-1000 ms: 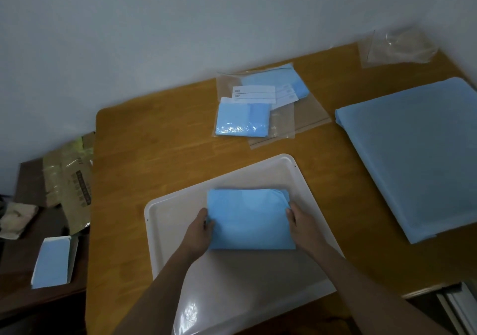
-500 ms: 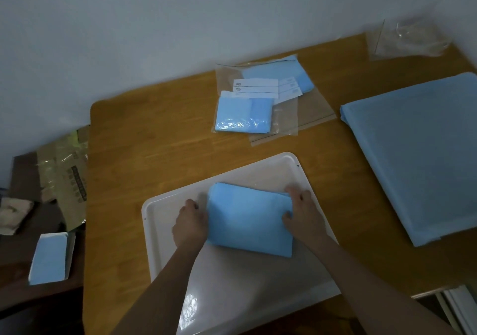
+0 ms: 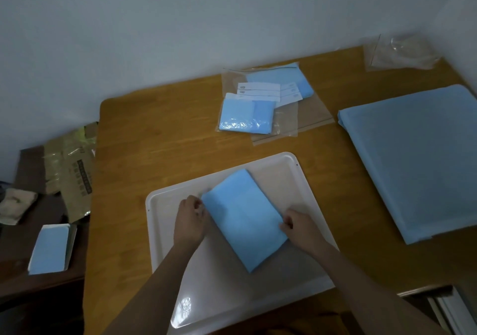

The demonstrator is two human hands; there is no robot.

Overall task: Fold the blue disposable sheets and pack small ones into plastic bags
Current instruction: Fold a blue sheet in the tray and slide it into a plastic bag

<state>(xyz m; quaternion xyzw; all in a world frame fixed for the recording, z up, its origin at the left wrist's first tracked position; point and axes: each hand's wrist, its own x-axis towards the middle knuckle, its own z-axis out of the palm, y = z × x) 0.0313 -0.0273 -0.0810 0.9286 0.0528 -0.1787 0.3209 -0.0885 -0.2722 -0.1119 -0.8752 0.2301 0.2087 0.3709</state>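
1. Lying tilted on the white rectangular plastic tray: small folded blue disposable sheet.
2. Left hand pinches its left edge, fingers curled.
3. Right hand pinches its right edge.
4. Tray sits on the wooden table.

Dim, bluish, soft; wide-angle edge distortion
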